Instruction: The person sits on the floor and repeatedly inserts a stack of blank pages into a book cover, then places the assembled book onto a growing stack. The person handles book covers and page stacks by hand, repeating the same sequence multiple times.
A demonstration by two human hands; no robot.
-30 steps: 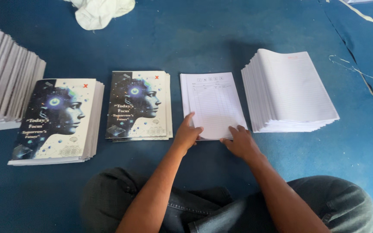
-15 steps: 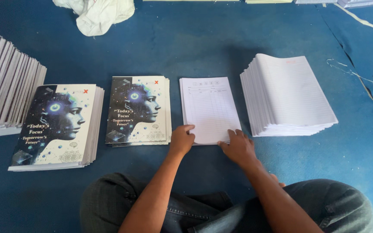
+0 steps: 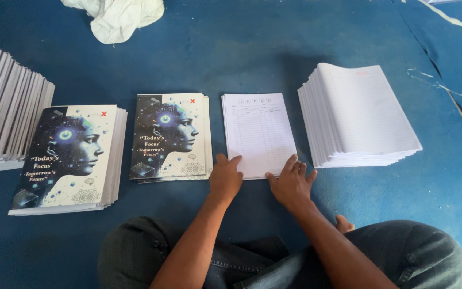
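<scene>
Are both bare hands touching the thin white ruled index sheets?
Touching. The head view shows left hand and right hand fingertips resting on the near edge of the white index sheets.

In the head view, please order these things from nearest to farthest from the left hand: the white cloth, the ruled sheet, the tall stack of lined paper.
From the left hand:
1. ruled sheet, touching, just ahead.
2. tall stack of lined paper, to the right.
3. white cloth, far ahead, at the top.

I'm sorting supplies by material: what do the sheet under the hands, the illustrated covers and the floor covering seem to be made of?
The index sheet under the left hand and right hand looks like thin matte white paper with printed ruled lines. The illustrated covers seem to be coated card: stiffer, colour-printed, slightly glossy. The blue floor covering looks like felt-like fabric or carpet, dull and faintly fuzzy.
</scene>
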